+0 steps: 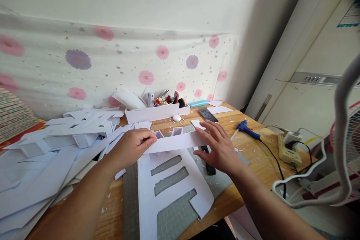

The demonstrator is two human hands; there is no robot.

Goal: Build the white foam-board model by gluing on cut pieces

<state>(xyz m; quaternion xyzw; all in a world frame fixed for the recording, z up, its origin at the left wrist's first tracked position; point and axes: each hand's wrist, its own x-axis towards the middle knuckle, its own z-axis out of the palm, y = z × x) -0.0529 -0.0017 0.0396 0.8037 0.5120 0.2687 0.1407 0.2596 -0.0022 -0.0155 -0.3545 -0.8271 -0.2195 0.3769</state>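
Note:
A long white paper strip (177,142) lies across the wooden table (253,150), in front of small white paper boxes (177,131). My left hand (132,148) pinches the strip's left end. My right hand (219,146) has its fingers spread and presses flat on the strip's right end. Below the strip a white sheet with rectangular cut-outs (171,191) rests on a grey cutting mat (174,217). A dark knife-like tool (209,167) lies partly under my right hand.
A heap of white paper pieces (56,146) covers the left side. At the back stand a white tray with small tools (157,112) and a phone (208,115). A blue glue gun (247,129) and a power strip (287,150) lie right; a fan (348,146) stands at the edge.

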